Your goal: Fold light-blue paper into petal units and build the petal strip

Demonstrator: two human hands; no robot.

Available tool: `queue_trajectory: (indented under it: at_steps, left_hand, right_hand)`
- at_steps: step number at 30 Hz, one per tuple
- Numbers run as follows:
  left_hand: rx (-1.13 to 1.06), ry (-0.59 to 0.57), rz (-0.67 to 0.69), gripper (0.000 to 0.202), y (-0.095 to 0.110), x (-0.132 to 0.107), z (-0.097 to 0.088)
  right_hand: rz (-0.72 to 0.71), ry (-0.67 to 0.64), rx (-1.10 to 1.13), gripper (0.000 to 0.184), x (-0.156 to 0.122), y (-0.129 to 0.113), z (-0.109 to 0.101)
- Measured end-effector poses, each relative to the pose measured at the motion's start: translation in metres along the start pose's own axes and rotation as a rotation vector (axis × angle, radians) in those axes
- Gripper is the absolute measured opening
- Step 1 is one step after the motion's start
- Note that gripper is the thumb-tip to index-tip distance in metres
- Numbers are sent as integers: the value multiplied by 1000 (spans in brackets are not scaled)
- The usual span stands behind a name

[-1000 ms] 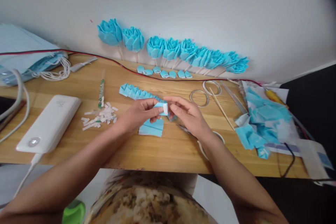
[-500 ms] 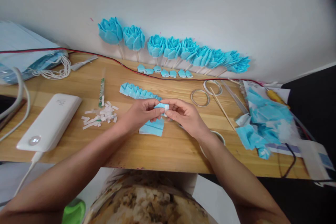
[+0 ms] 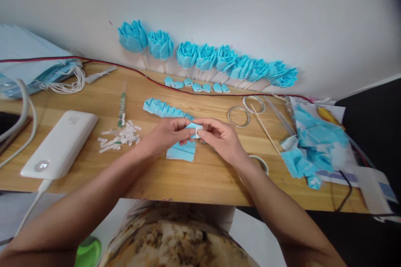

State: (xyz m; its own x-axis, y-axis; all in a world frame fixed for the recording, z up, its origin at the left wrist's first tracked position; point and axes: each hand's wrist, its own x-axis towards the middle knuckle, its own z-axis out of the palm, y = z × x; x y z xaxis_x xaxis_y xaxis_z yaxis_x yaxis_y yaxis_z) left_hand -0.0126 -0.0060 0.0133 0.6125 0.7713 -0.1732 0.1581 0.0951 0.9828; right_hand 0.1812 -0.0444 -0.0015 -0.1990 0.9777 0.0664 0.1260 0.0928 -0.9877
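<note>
Between my hands is a small folded piece of blue fabric (image 3: 193, 126) with a white bit showing on its right side. My left hand (image 3: 171, 133) pinches its left end between thumb and fingers. My right hand (image 3: 221, 135) pinches the right end, thumb pressed on the white bit. Beneath my hands a flat blue piece (image 3: 181, 152) lies on the table. Just beyond them runs a row of folded blue petals (image 3: 166, 109), its right end partly hidden by my fingers. A heap of small white strips (image 3: 123, 137) lies left of my left hand.
Blue flowers on sticks (image 3: 205, 56) lean against the wall, with several folded petals (image 3: 197, 86) before them. Tape rolls (image 3: 238, 117) and a wooden stick (image 3: 266, 131) lie right. A white power bank (image 3: 59, 146) is left; blue scraps (image 3: 319, 137) and a yellow-handled tool (image 3: 327, 114) are far right.
The folded blue piece has tilted slightly between my fingers, and the white bit on it looks more folded under my right thumb. Both hands stay in nearly the same place.
</note>
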Motion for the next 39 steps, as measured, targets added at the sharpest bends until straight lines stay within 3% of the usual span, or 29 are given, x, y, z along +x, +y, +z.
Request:
queue_trajectory:
  at_steps: [16,24,30,39]
  left_hand:
    - [178,91,29,23,-6,2,5]
    - [48,-3,17,35,1,2,3]
    - [16,44,30,33,-4,4,12]
    - [-53,235,49,25,-4,3,10]
  right_hand:
    - [-34,23,-209,20,1,-3,-2]
    - [-36,103,-207,21,1,1,-5]
    - [-51,165,-168,21,0,-2,-3]
    - [23,88,-79,25,-1,-2,-5]
